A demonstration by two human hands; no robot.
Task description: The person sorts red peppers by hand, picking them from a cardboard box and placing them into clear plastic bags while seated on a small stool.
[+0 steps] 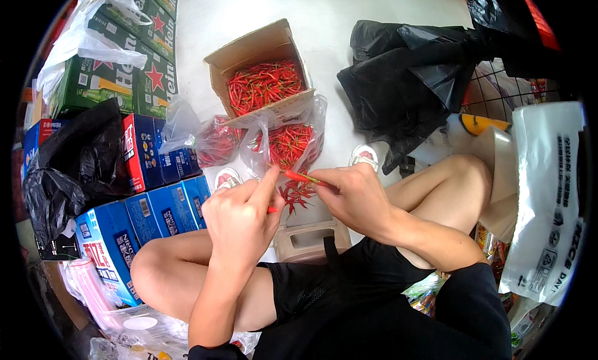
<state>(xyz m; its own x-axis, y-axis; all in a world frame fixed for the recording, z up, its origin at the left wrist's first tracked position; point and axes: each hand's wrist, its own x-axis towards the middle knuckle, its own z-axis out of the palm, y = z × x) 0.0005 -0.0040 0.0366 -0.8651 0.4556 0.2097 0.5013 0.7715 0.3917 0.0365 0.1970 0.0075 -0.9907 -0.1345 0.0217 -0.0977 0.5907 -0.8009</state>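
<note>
A red chili pepper [295,175] with a green stem lies between my two hands, above an open clear plastic bag. My right hand [357,198] pinches it at the stem end, and more red shows under those fingers. The index finger of my left hand [240,219] reaches to its other end. Another bit of red chili [272,210] pokes out of my curled left fingers; most of it is hidden. Below the hands, the clear bag [319,142] holds many red chilies [289,140]. A small heap of loose chilies [296,196] lies on the floor nearer me.
An open cardboard box [252,49] of red chilies stands beyond the bag, with a second bag of chilies [218,142] left of it. Blue cartons [170,208] and green Heineken cases [114,77] line the left. Black plastic bags [406,79] hang over a wire rack at right.
</note>
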